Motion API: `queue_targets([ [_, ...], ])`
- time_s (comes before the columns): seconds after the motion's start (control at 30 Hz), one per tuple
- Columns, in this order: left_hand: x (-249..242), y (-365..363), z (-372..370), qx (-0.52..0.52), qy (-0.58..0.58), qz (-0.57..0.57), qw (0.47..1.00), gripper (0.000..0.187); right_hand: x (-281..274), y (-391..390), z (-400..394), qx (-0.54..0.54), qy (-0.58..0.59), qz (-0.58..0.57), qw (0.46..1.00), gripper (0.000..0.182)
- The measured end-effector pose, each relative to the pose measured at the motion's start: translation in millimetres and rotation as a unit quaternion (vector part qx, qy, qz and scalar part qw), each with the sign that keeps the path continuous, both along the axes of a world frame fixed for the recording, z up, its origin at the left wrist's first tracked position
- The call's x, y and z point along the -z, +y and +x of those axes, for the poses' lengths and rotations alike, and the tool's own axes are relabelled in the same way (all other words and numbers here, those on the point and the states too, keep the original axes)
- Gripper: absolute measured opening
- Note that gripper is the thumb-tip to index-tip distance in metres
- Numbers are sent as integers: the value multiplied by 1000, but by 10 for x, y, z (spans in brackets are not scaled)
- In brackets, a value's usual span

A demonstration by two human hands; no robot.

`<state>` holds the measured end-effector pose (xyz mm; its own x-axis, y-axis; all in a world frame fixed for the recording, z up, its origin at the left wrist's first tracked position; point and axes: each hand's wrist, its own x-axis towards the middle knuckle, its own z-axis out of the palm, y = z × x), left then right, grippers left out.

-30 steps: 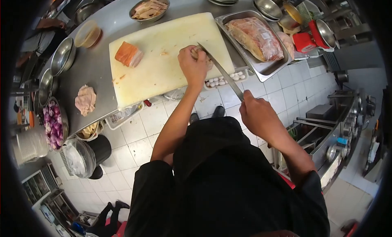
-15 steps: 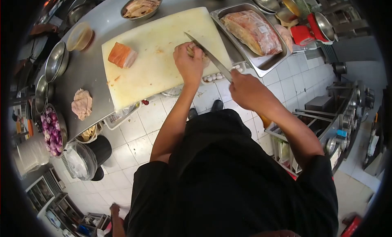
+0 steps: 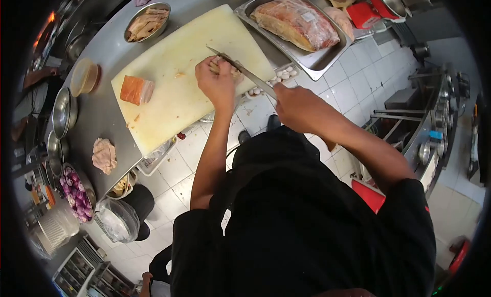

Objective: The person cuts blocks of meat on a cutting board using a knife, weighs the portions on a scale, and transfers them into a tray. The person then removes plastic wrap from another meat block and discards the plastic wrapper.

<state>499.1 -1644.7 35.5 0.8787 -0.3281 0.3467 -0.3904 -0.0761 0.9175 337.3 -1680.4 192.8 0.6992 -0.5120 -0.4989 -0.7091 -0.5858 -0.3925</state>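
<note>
1) Left hand (image 3: 216,88): grip curled over a pale food piece (image 3: 237,76) on the cutting board (image 3: 174,105), apparently to steady it
2) Right hand (image 3: 297,107): grip closed around the knife (image 3: 258,82), blade slanting just beside the left hand, probably for control
3) Meat block (image 3: 134,90) sits well apart on the same board, seemingly clear of the blade

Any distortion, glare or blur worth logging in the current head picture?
Head view: fisheye distortion, blackened corners; head view: bright glare on square white floor tiles; head view: long steel knife legible, but the pale food piece at the bare left hand is too indistinct to identify.
</note>
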Motion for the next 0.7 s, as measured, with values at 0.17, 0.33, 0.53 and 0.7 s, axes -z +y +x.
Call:
queue_targets([
  [0.17,-16,0,1,-8,4,4,1000,20,75,-57,-24,-2,44,36,998,23],
  [0.33,-25,3,-7,1,9,6,1000,20,146,-85,20,5,30,24,999,24],
  [0.53,10,-7,21,-14,13,8,1000,23,254,-102,47,3,18,55,998,26],
  [0.7,-47,-3,0,-19,3,25,999,25,61,-36,-115,8,64,58,996,25],
])
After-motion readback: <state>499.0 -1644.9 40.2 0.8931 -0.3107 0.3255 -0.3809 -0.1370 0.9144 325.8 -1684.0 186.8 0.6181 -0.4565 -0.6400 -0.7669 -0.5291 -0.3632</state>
